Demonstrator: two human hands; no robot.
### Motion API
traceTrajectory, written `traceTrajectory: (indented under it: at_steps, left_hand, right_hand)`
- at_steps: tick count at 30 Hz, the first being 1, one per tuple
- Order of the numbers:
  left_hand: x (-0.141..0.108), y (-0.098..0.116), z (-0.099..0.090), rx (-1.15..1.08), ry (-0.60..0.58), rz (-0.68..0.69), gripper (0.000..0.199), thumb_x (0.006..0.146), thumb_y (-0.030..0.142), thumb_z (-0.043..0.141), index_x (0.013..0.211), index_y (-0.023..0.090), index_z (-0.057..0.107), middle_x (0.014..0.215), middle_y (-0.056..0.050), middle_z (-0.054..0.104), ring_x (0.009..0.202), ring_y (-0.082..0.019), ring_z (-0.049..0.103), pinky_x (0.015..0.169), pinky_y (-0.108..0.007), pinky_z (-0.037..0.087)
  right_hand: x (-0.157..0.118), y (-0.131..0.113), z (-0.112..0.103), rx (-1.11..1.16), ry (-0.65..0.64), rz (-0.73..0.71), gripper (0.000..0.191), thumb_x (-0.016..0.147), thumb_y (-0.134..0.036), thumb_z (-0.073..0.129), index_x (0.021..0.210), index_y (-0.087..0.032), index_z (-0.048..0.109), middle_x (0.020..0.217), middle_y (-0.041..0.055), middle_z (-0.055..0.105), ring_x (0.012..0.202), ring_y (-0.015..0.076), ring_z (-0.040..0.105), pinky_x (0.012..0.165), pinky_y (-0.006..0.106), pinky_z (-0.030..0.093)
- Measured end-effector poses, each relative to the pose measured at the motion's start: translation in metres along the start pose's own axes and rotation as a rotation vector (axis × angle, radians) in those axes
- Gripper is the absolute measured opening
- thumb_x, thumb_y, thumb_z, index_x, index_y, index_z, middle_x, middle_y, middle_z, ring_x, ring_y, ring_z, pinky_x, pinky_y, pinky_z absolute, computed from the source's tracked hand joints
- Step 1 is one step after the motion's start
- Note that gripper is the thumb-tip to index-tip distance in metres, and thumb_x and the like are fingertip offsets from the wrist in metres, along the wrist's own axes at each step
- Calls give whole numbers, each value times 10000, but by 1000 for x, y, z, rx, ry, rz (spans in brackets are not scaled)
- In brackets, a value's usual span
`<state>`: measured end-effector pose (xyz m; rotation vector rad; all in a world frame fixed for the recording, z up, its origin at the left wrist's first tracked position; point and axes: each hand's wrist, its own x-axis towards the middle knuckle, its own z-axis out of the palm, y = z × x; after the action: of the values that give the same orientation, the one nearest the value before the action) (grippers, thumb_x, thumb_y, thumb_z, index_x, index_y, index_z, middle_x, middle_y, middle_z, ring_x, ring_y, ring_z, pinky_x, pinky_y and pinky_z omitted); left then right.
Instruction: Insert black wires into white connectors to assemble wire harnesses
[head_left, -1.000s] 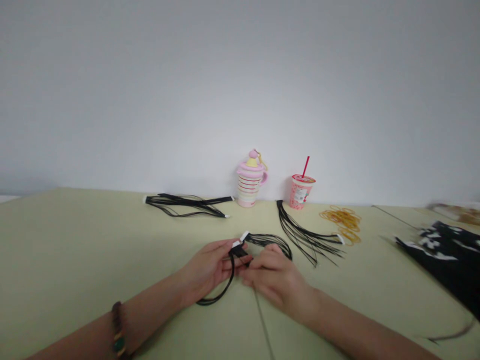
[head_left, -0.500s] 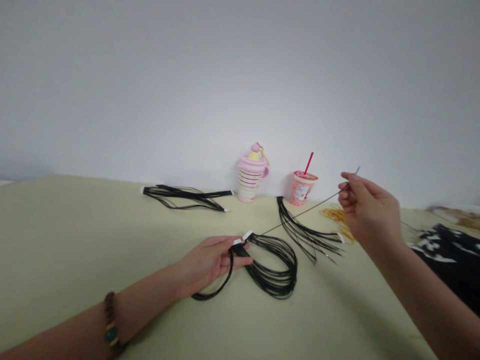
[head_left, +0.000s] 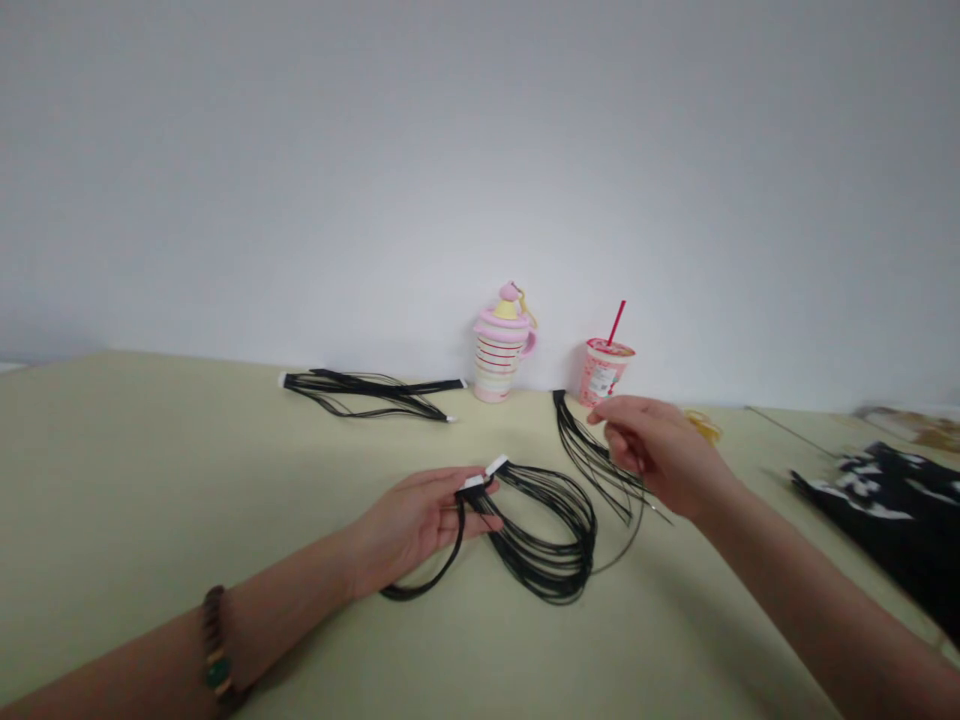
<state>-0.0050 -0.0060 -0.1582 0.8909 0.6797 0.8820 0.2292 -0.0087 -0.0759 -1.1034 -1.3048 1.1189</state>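
My left hand [head_left: 405, 525] is closed on a looped black wire harness [head_left: 577, 550] near its ends, fingers beneath it and thumb on top. Two white connectors sit by the fingertips: one connector [head_left: 471, 484] under the thumb, the other connector [head_left: 497, 464] just past it. A short black loop [head_left: 442, 575] hangs beneath the hand. My right hand [head_left: 667, 455] is raised to the right with its fingers curled. A single dark wire [head_left: 626, 548] runs from its fingers in a slack curve down to the harness loop; its tip is hidden by the hand.
Another black wire bundle [head_left: 375, 385] lies at the back left, and a second bundle [head_left: 581, 435] is partly behind my right hand. A striped cup [head_left: 495, 360] and a pink cup with a straw [head_left: 602, 372] stand by the wall. Yellow bands [head_left: 703, 425] and black-and-white cloth [head_left: 892, 500] lie right.
My right hand has moved left and down, toward the harness. The wire in it, taut and straight before, now sags in a curve. My left hand has hardly moved.
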Motion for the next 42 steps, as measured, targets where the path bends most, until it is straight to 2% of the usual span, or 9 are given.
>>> traceTrajectory:
  at_steps: [3, 9, 12, 15, 20, 26, 29, 35, 42]
  left_hand:
    - [-2, 0, 2, 44, -47, 35, 324, 772, 279, 550, 1033, 94, 607, 1071, -142, 609, 728, -180, 634, 697, -301, 498]
    - [-3, -1, 3, 69, -64, 55, 329, 774, 269, 543, 1061, 123, 610, 942, -115, 649, 585, -136, 611, 617, -276, 477]
    - [-3, -1, 3, 73, -60, 55, 337, 776, 273, 536, 1064, 116, 612, 813, -93, 661, 496, -110, 564, 514, -251, 453]
    - [-3, 0, 4, 81, -40, 49, 320, 769, 268, 539, 1036, 116, 628, 771, -79, 654, 437, -90, 520, 444, -239, 429]
    - [-4, 2, 5, 114, -16, 31, 299, 764, 264, 540, 1003, 118, 646, 638, -48, 633, 377, -79, 480, 390, -214, 380]
    - [-4, 2, 5, 142, -20, 69, 288, 774, 274, 525, 1002, 149, 648, 862, -74, 678, 369, -41, 449, 385, -188, 331]
    - [-4, 2, 6, 182, -20, 62, 284, 759, 264, 545, 1000, 154, 648, 889, -68, 673, 376, -36, 438, 377, -182, 310]
    - [-2, 0, 5, 246, -17, 54, 298, 770, 300, 535, 1017, 172, 642, 604, -5, 632, 377, -38, 423, 408, -177, 293]
    - [-2, -2, 5, 319, 67, 46, 402, 759, 331, 554, 1132, 183, 574, 584, 9, 610, 359, -36, 403, 376, -179, 271]
  right_hand:
    - [-7, 17, 19, -140, -133, 51, 163, 676, -274, 592, 641, -116, 610, 443, -53, 444, 369, 23, 339, 350, 143, 195]
    - [-17, 54, 47, -232, -179, -18, 282, 714, -396, 588, 730, -122, 652, 473, -54, 423, 407, 37, 309, 376, 168, 206]
    - [-20, 70, 52, -211, -173, -18, 307, 742, -420, 556, 763, -127, 644, 457, -67, 370, 393, 42, 295, 375, 172, 214]
    - [-20, 80, 54, -253, -169, -56, 288, 749, -401, 546, 745, -125, 627, 478, -58, 389, 408, 49, 319, 391, 175, 245]
    - [-19, 84, 53, -329, -118, -105, 266, 780, -370, 509, 741, -129, 614, 512, -36, 434, 438, 59, 352, 405, 175, 266]
    - [-22, 84, 52, -410, -97, -175, 244, 790, -348, 488, 730, -138, 597, 534, -28, 455, 460, 66, 368, 423, 174, 280]
    - [-22, 85, 51, -474, -81, -198, 231, 792, -319, 475, 671, -143, 561, 521, -31, 442, 468, 68, 369, 433, 174, 278]
    - [-22, 83, 51, -597, -112, -252, 204, 759, -219, 470, 568, -152, 490, 509, -43, 425, 484, 67, 371, 472, 176, 279]
    - [-20, 83, 51, -673, -141, -249, 220, 787, -231, 453, 589, -156, 516, 499, -45, 429, 476, 66, 366, 465, 170, 260]
